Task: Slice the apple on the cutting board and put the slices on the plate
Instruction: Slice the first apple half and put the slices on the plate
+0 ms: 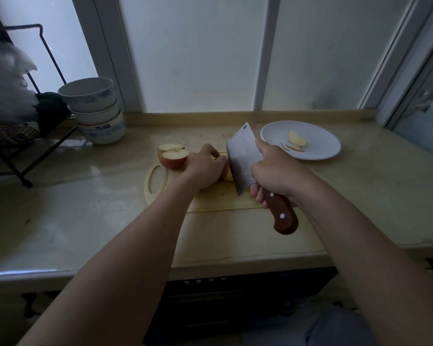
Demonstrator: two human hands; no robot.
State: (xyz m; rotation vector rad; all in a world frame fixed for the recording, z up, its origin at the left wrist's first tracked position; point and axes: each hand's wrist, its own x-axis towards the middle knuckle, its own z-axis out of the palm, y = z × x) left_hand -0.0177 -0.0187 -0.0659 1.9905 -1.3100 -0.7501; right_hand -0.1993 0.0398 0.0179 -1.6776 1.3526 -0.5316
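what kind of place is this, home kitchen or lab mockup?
Likely a home kitchen: a stone-look counter under a window, stacked bowls at the back, and a cleaver at an apple piece on a cutting board.

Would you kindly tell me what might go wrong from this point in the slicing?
1. The left hand grips a small apple piece right beside the cleaver blade; a slip might nick the fingers.
2. The piece is mostly hidden under that hand, so the right hand may misjudge the cut.
3. The remaining apple sits at the edge of the cutting board and might roll off.
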